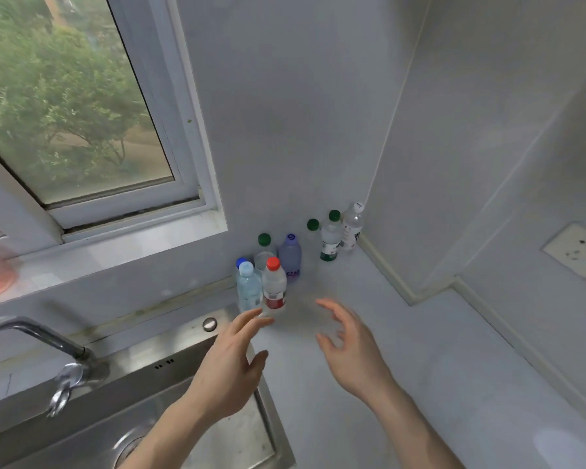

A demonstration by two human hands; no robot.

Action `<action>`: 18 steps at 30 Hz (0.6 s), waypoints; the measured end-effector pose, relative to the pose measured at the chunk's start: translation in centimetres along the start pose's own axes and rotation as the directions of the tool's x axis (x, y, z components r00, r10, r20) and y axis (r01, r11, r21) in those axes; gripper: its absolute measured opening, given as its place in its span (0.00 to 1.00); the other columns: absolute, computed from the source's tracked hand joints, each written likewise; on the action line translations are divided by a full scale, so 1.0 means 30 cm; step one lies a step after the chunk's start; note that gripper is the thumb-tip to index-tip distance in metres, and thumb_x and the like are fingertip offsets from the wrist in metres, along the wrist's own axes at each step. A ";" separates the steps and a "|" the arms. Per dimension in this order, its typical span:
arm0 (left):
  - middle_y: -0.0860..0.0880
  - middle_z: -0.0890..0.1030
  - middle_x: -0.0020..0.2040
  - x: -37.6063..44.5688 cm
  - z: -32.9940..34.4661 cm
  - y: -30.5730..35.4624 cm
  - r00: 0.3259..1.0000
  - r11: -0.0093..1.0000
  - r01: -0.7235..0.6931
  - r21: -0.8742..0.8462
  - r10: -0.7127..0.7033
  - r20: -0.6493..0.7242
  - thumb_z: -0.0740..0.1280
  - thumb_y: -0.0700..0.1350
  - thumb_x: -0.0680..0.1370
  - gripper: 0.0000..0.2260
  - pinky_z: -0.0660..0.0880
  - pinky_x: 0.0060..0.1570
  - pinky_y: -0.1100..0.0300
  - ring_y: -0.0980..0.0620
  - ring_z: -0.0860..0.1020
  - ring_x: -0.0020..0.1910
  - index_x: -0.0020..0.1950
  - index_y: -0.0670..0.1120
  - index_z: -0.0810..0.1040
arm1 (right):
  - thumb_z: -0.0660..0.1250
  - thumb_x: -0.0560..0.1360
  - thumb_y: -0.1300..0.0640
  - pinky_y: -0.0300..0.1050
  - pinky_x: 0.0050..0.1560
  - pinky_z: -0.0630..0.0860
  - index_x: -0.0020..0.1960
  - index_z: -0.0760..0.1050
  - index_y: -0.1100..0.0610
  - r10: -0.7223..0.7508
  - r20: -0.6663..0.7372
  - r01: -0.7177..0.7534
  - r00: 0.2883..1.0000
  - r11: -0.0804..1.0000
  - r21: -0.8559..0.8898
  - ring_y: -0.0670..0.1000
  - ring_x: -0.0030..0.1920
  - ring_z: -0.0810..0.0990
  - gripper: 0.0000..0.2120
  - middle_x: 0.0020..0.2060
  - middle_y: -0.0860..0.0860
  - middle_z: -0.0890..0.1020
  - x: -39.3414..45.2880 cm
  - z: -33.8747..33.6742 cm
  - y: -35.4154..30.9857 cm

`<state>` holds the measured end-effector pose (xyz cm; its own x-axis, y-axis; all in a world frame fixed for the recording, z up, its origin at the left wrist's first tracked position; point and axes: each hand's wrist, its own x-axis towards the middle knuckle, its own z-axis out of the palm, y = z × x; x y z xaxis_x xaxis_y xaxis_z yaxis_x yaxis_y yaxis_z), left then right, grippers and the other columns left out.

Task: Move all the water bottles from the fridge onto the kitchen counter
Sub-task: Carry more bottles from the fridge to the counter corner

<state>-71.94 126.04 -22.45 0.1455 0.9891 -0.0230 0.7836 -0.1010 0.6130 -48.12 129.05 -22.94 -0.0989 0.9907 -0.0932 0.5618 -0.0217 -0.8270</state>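
Several water bottles stand upright on the grey kitchen counter (369, 333) near the back wall. Nearest me is a red-capped bottle (274, 287), with a pale-blue-capped bottle (248, 287) touching its left side. Behind them stand a green-capped bottle (264, 248) and a purple bottle (290, 255). Further right, in the corner, are a green-capped bottle (330, 236) and a white-capped bottle (352, 226). My left hand (232, 363) hovers open just below the red-capped bottle, fingertips close to its base. My right hand (349, 343) is open over the bare counter, holding nothing.
A steel sink (183, 384) with a chrome tap (48, 346) lies at lower left, directly under my left forearm. A window (75, 106) fills the upper left. A wall socket (579, 252) sits on the right wall. The fridge is out of view.
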 end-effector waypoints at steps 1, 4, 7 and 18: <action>0.67 0.60 0.78 -0.024 0.005 0.010 1.000 1.000 -0.021 -0.013 0.021 0.016 0.67 0.47 0.81 0.22 0.70 0.68 0.59 0.62 0.69 0.67 0.72 0.64 0.68 | 0.69 0.80 0.60 0.47 0.76 0.70 0.75 0.70 0.42 -0.005 -0.014 0.004 1.000 1.000 -0.018 0.40 0.72 0.70 0.26 0.71 0.35 0.71 -0.046 -0.017 -0.004; 0.67 0.62 0.77 -0.078 0.012 0.049 0.994 0.996 -0.083 -0.035 0.085 0.073 0.68 0.47 0.81 0.22 0.73 0.68 0.54 0.54 0.74 0.68 0.71 0.65 0.69 | 0.68 0.81 0.59 0.45 0.77 0.67 0.75 0.70 0.42 0.020 -0.052 -0.022 0.998 0.999 -0.040 0.37 0.74 0.67 0.26 0.73 0.34 0.69 -0.180 -0.057 -0.014; 0.66 0.62 0.77 -0.129 0.028 0.105 0.970 0.981 -0.190 -0.031 0.193 0.145 0.68 0.48 0.81 0.21 0.73 0.67 0.56 0.52 0.76 0.65 0.71 0.65 0.69 | 0.67 0.82 0.57 0.44 0.78 0.65 0.76 0.69 0.43 0.086 -0.124 -0.094 0.988 0.994 -0.053 0.35 0.75 0.65 0.25 0.75 0.33 0.67 -0.349 -0.083 -0.018; 0.66 0.64 0.76 -0.283 0.157 0.333 0.777 0.836 -0.533 -0.131 0.545 0.316 0.68 0.47 0.81 0.22 0.63 0.71 0.63 0.57 0.66 0.74 0.72 0.64 0.70 | 0.68 0.82 0.54 0.42 0.78 0.64 0.75 0.67 0.36 0.288 -0.397 -0.329 0.871 0.944 -0.038 0.32 0.74 0.64 0.25 0.76 0.30 0.64 -0.935 -0.151 -0.012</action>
<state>-62.49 116.12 -19.86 0.7306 0.6796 0.0667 0.4986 -0.5977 0.6278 -41.81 101.89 -17.53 0.4019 0.9103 -0.0988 0.5937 -0.3412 -0.7287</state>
